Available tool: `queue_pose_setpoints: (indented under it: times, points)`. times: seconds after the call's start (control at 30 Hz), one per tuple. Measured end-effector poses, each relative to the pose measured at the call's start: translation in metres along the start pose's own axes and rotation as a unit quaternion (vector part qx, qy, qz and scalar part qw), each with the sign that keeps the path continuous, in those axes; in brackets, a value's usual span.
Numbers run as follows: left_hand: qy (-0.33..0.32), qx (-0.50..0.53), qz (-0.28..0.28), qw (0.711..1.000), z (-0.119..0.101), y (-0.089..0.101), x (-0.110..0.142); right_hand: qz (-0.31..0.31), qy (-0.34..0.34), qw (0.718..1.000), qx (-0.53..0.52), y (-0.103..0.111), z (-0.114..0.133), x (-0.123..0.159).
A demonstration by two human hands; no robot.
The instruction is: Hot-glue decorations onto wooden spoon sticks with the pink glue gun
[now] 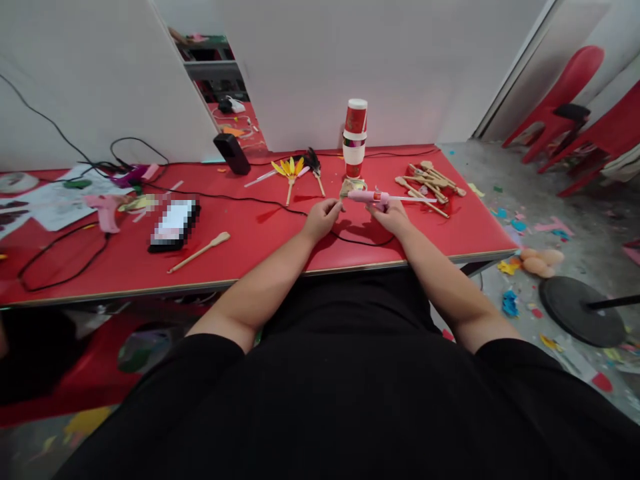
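Note:
My right hand [393,217] grips a pink hot glue gun [369,197], its nozzle pointing left toward my other hand. A clear glue stick [413,199] sticks out of the gun's back end. My left hand [320,219] is closed in a pinch close to the nozzle; what its fingertips hold is too small to make out. Just behind the nozzle lies a small pale patterned piece [353,185]. A stack of paper cups [355,137] stands upright beyond my hands. To the right is a pile of carved wooden sticks [431,179].
Left of my hands lie a yellow feather piece [290,172], a dark feather piece [314,163], a phone [175,223], a single wooden stick [200,252] and a second pink glue gun [104,212]. A black cable [240,197] crosses the red table [265,250].

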State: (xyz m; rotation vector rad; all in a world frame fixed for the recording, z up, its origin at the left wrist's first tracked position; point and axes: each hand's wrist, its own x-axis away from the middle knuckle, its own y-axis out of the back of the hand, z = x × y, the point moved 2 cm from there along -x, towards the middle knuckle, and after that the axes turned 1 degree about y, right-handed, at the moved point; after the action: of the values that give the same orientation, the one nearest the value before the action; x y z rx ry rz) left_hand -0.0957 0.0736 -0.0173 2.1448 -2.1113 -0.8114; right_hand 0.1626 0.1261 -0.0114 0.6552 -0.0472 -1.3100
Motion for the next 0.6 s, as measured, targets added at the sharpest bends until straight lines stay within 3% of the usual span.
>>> queue_pose_setpoints:
  times: [0.17, 0.3, 0.43, 0.6]
  points:
    - [-0.002, 0.008, -0.009, 1.000, 0.003, -0.001, 0.000, -0.021, -0.034, 0.996, -0.075, -0.007, -0.003, 0.000]
    - [-0.007, 0.025, 0.004, 1.000, 0.006, -0.001, 0.000, -0.037, -0.009, 0.996, -0.078, -0.009, -0.008, -0.002]
    - [-0.012, 0.041, 0.006, 0.999, 0.006, -0.002, 0.000, -0.033, 0.032, 0.998, -0.035, -0.004, -0.008, -0.002]
    - [-0.015, 0.049, 0.005, 0.999, 0.005, -0.002, -0.001, 0.003, 0.026, 0.997, 0.069, 0.003, 0.003, 0.001]
